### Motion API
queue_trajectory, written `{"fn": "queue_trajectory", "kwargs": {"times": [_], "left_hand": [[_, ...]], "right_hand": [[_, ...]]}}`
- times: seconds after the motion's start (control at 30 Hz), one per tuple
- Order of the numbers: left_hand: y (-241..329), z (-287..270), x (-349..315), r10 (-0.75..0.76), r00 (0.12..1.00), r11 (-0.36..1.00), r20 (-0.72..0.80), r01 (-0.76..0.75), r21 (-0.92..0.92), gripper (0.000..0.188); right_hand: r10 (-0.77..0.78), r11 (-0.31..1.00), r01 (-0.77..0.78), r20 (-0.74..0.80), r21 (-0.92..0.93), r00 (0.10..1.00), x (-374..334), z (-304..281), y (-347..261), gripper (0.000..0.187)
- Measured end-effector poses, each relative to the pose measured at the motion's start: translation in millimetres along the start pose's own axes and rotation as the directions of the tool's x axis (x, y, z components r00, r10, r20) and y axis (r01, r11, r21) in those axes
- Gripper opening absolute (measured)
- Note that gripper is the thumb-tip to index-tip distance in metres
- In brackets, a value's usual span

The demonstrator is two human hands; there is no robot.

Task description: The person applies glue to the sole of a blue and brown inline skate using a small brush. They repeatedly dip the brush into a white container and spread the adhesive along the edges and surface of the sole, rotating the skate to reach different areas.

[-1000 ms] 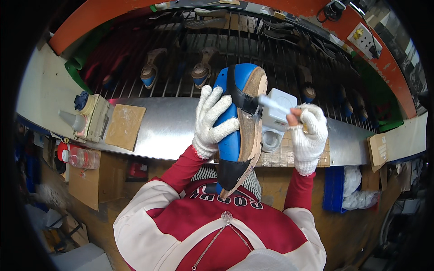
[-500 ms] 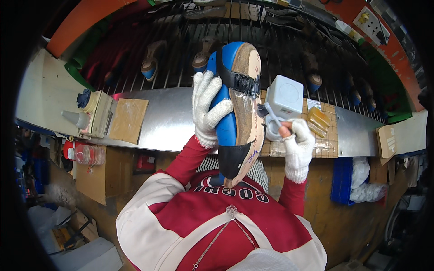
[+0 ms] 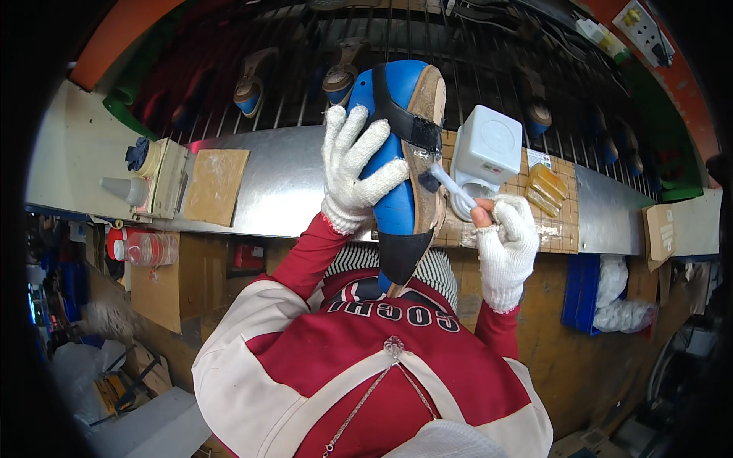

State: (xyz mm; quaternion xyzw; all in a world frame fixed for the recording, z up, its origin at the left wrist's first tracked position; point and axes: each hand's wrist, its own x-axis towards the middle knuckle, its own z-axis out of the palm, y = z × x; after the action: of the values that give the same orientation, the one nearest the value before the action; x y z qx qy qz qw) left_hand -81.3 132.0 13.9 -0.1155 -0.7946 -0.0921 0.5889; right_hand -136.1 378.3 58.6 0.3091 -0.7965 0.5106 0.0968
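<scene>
My left hand (image 3: 353, 172), in a white knit glove, grips a blue shoe last (image 3: 394, 210) from its left side. Black straps (image 3: 416, 128) and a black piece at the lower end wrap the last, and a brown sole edge (image 3: 427, 91) runs along its right side. In my right hand (image 3: 507, 243), also gloved but with bare tips at thumb and finger, is a small brush (image 3: 453, 186) with a whitish handle. Its dark bristles touch or nearly touch the sole edge below the strap. The underside is mostly turned away.
Right of the last, a white plastic dispenser (image 3: 489, 149) stands on a cardboard sheet beside yellowish blocks (image 3: 545, 189). A metal rack (image 3: 305, 84) behind holds several blue lasts. A tan board (image 3: 216, 187) and a glue-stained holder (image 3: 164, 183) lie left. A blue bin (image 3: 582, 294) sits lower right.
The last has rolled, showing more of its blue side and less of the underside. The brush has shifted slightly left and up along the sole edge.
</scene>
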Motion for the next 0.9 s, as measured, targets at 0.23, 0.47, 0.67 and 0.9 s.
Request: {"fn": "queue_trajectory", "kwargs": {"times": [0.23,0.47,0.67,0.9], "left_hand": [[-6.5,-5.6,-4.4,0.056,0.996,0.998,0.075,-0.058,0.025,0.055],[-10.4,-7.9,-5.7,0.065,0.990,0.997,0.121,-0.070,0.038,0.051],[-14.5,-8.4,-0.4,0.076,0.991,0.996,0.110,-0.081,0.043,0.054],[-16.7,-5.9,2.2,0.049,0.997,0.997,0.055,-0.052,0.054,0.052]], "right_hand": [[-0.245,0.921,0.203,-0.089,-0.332,0.965,16.8,5.2,-9.6,0.019],[-0.506,0.780,0.369,-0.162,-0.506,0.847,29.4,11.6,-9.0,0.021],[-0.328,0.911,0.296,-0.070,-0.288,0.942,35.7,6.3,0.7,0.017],[-0.135,0.988,0.138,0.048,-0.065,0.990,21.5,3.6,17.2,0.016]]}}
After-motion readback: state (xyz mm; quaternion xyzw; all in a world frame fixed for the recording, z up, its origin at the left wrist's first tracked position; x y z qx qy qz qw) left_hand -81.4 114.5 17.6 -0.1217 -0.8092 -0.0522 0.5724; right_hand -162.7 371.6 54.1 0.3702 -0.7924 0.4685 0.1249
